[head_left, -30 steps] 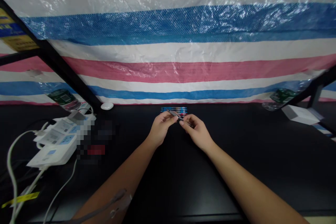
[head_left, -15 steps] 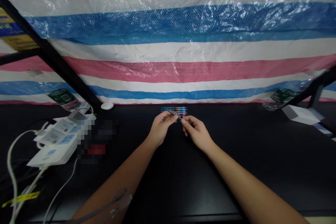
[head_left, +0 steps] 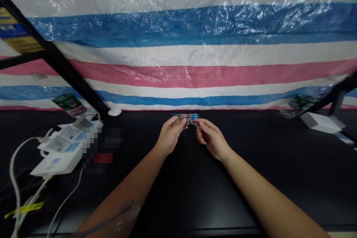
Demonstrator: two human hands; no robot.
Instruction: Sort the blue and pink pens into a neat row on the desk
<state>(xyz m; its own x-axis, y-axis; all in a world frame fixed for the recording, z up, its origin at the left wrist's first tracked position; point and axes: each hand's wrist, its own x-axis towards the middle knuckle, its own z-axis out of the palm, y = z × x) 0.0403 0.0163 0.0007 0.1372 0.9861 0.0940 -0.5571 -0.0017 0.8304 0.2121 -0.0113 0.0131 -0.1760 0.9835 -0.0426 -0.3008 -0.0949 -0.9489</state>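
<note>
Left hand point(head_left: 169, 136) grips slim object point(head_left: 192, 122), right hand point(head_left: 214, 139) pinches its other end; light, steady hold serves best.

bare left hand point(head_left: 169, 137), bare right hand point(head_left: 214, 138), 2 bare forearms point(head_left: 142, 176)

Slim object point(head_left: 191, 122) in the hands point(head_left: 169, 136), partly covered, details indistinct.

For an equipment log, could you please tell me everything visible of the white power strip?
The white power strip looks like plastic, long and boxy, with blue socket panels. It lies slantwise on the black tabletop, well left of the left hand. Boxy adapters sit along it; a white cable leaves its near end. Pixelation hides part of its right side.
</note>
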